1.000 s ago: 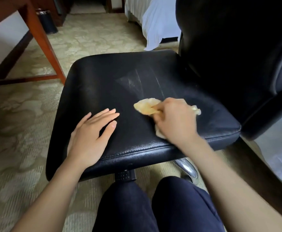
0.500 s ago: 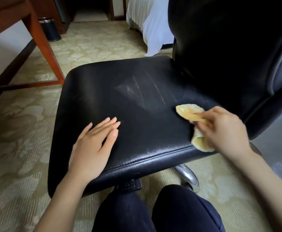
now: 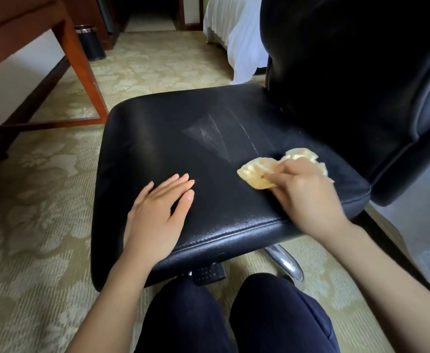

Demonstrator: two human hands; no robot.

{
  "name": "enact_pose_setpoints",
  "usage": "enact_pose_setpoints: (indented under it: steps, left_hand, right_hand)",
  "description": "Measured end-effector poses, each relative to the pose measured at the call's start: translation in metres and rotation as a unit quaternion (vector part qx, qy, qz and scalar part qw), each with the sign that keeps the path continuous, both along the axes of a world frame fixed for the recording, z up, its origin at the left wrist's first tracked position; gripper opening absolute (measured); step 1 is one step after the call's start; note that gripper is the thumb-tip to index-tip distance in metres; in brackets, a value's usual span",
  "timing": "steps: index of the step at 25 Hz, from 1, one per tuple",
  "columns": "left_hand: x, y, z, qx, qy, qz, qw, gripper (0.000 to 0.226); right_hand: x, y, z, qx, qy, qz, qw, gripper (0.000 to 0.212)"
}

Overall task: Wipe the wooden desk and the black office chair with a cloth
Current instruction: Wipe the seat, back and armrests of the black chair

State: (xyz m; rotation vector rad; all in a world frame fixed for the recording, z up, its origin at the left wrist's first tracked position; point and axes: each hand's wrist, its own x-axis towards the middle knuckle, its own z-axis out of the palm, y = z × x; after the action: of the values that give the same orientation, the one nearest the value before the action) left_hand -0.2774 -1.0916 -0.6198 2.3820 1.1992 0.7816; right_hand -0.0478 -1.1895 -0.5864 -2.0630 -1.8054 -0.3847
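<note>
a patterned beige carpet (image 3: 43, 200) is covering the floor of a bedroom, with a white-sheeted bed (image 3: 236, 39) at the far side and a dark waste bin (image 3: 90, 42) standing near the wooden desk (image 3: 81, 72) at upper left. only the desk's frame and one leg are showing, its worktop lying out of view. the black office chair (image 3: 170, 138) is occupying the centre. the right hand (image 3: 308, 192) is pressing a crumpled yellow cloth (image 3: 254, 171) onto the right part of the seat, near the backrest (image 3: 349, 59), its fingers (image 3: 277, 175) curling round the bunched fabric. the left hand (image 3: 155, 217) is resting flat on the front-left of the seat, fingers straight and close together, holding nothing, apparently steadying the chair. pale wipe streaks are showing across the seat's middle, so the seat appears partly done. the backrest and the chrome base (image 3: 287, 263) are judged to be remaining, and whether the desk has been wiped cannot be told. count: one chair, one cloth, one desk, one bin, one bed, two hands.
</note>
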Motion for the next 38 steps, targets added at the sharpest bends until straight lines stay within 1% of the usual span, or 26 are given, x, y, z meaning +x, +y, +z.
enact_pose_setpoints:
  steps: [2,4,5,7,8,9,10,11,12,13,15,17,18,19,20,21,23,25,26,27,30,31,32,35,37,38]
  left_hand:
    - [0.001,0.001,0.002,-0.002,0.003,0.002,1.000,0.052]
    - [0.001,0.000,0.000,0.000,0.004,0.004,1.000,0.043]
    - [0.000,0.000,0.000,0.001,0.003,0.005,1.000,0.041]
    - [0.000,-0.001,-0.002,0.001,0.001,0.006,1.000,0.039]
    - [0.000,-0.001,-0.002,0.001,0.002,0.006,1.000,0.039]
    - [0.000,-0.001,-0.002,0.001,0.002,0.007,1.000,0.039]
    - [0.000,-0.001,-0.002,0.002,0.003,0.007,1.000,0.039]
    - [0.000,-0.001,-0.002,0.003,0.005,0.008,1.000,0.039]
    - [0.000,-0.002,-0.002,0.003,0.008,0.007,1.000,0.039]
    - [0.000,-0.002,-0.002,0.004,0.012,0.006,1.000,0.040]
    - [0.000,-0.003,-0.002,0.005,0.026,0.000,1.000,0.040]
    - [0.000,-0.004,-0.002,0.008,0.040,-0.007,0.999,0.041]
    - [0.000,-0.004,-0.002,0.008,0.044,-0.009,0.999,0.041]
    - [0.001,-0.004,-0.002,0.008,0.044,-0.009,0.999,0.041]
    - [0.001,-0.004,-0.002,0.008,0.041,-0.008,0.999,0.041]
    - [0.001,-0.004,-0.002,0.008,0.036,-0.006,0.999,0.041]
    - [0.001,-0.004,-0.002,0.007,0.028,-0.003,1.000,0.042]
    - [0.001,-0.005,-0.002,0.002,0.027,-0.002,1.000,0.044]
    - [0.001,-0.005,-0.002,-0.001,0.028,-0.003,1.000,0.045]
    - [0.002,-0.005,-0.001,-0.005,0.028,-0.005,1.000,0.045]
    - [0.001,-0.005,-0.001,-0.009,0.029,-0.007,1.000,0.044]
    - [0.001,-0.005,-0.001,-0.008,0.030,-0.007,0.999,0.045]
    - [0.000,-0.006,0.000,-0.006,0.030,-0.005,1.000,0.045]
    - [0.002,-0.008,0.002,0.001,0.032,0.001,0.999,0.046]
    - [0.003,-0.008,0.005,0.001,0.026,0.006,1.000,0.052]
    - [0.004,-0.007,0.006,0.000,0.025,0.010,1.000,0.055]
  right_hand:
    - [-0.020,-0.007,0.000,0.020,-0.003,0.103,0.994,0.010]
    - [-0.028,-0.019,-0.003,-0.010,0.016,0.162,0.987,0.017]
    - [-0.027,-0.026,-0.002,-0.034,0.051,0.183,0.981,0.022]
    - [-0.017,-0.037,0.006,-0.059,0.196,0.201,0.958,0.026]
    - [-0.008,-0.039,0.011,-0.033,0.255,0.182,0.949,0.024]
    - [0.002,-0.040,0.015,0.014,0.284,0.138,0.949,0.020]
    - [0.011,-0.040,0.018,0.053,0.288,0.082,0.953,0.015]
    - [0.016,-0.040,0.020,0.066,0.286,0.031,0.955,0.014]
    - [0.017,-0.039,0.022,0.047,0.289,0.001,0.956,0.014]
    - [0.017,-0.036,0.020,0.005,0.286,-0.013,0.958,0.016]
    - [0.011,-0.029,0.010,-0.083,0.230,-0.036,0.969,0.025]
    - [0.008,-0.017,0.008,-0.084,0.175,-0.061,0.979,0.020]
    - [0.007,-0.013,0.009,-0.064,0.166,-0.068,0.982,0.018]
    - [0.007,-0.010,0.011,-0.034,0.184,-0.069,0.980,0.016]
    - [0.007,-0.009,0.015,0.002,0.232,-0.072,0.970,0.013]
    - [0.008,-0.008,0.019,0.045,0.299,-0.076,0.950,0.010]
    - [0.015,-0.009,0.028,0.123,0.441,-0.068,0.887,0.009]
    - [0.022,-0.013,0.040,0.192,0.547,-0.046,0.814,0.013]
    - [0.026,-0.016,0.046,0.223,0.573,-0.039,0.788,0.014]
    - [0.030,-0.018,0.052,0.250,0.585,-0.035,0.771,0.015]
    - [0.039,-0.014,0.071,0.286,0.610,-0.010,0.739,0.014]
    - [0.043,-0.008,0.078,0.280,0.610,-0.002,0.741,0.014]
    - [0.046,0.000,0.087,0.266,0.601,-0.002,0.754,0.015]
    - [0.045,0.030,0.102,0.164,0.552,0.003,0.817,0.028]
    - [0.033,0.046,0.100,0.071,0.544,0.044,0.835,0.030]
    - [0.027,0.053,0.093,0.031,0.549,0.066,0.833,0.027]
